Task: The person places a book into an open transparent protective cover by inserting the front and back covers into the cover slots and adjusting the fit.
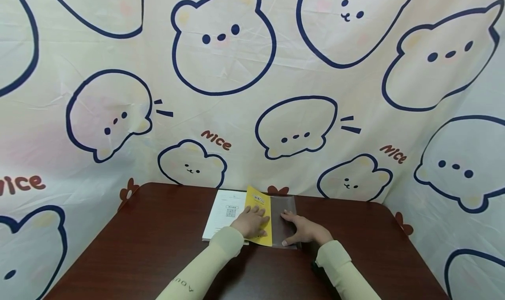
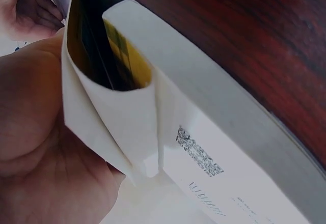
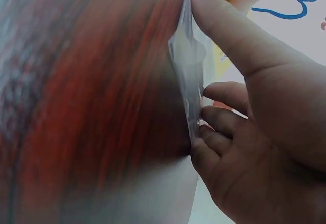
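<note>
While I'm leaning over this table [image 1: 134, 247], I'm guessing the book [image 1: 221, 225] is going to be the easy part: its thick page block is looking weighty enough to stay put. What's worrying me is the clear plastic cover [image 1: 278, 225], lying just right of the yellow leaf [image 1: 255, 198]. It's looking thin, floppy and slick, so I'm betting on slides and creases rather than tears. I'd be holding it along its outer edge with flat fingertips, no hard grabbing at one corner. The yellow leaf is curving up off the page block in my left wrist view, so I'm reckoning it's springy card that's wanting a broad palm. My left hand [image 1: 249, 223] is lying flat on that leaf, fingers spread, with the white page just beside it. My right hand [image 1: 308, 230] is bracing the plastic's outer edge, thumb at the near end and fingers at the far one, spread well apart and not pinching. Its edge is looking a bit puckered between them. Whether the leaf is sitting inside the plastic, I'm honestly not able to tell.
</note>
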The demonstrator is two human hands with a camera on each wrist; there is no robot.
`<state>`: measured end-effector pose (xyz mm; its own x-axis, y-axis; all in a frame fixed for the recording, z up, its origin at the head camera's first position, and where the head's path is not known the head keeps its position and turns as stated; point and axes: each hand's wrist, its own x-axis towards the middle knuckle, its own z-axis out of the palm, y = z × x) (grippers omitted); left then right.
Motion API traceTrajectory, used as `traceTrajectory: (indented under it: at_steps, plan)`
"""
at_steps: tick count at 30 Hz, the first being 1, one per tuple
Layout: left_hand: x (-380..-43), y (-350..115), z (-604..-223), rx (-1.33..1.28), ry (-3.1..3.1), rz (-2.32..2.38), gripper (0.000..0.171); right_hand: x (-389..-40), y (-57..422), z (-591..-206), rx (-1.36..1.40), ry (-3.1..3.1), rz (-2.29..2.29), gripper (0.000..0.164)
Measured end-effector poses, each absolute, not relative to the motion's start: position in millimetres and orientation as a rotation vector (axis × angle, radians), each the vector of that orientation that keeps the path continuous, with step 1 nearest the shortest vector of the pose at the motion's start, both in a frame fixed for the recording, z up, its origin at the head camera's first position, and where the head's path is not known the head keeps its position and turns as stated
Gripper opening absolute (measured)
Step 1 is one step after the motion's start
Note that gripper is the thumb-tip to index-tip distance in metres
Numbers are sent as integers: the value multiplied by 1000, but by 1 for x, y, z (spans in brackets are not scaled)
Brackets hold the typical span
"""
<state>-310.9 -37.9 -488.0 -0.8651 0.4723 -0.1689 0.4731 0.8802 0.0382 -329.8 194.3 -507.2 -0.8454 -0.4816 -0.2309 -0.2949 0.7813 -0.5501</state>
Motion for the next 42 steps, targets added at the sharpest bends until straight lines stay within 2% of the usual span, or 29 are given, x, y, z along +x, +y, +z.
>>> traceTrajectory:
  at_steps: [42]
  plan:
    - [-314,-40,-489,695,2905,-51,60,-332,193,-509,-557,2618,-719,94]
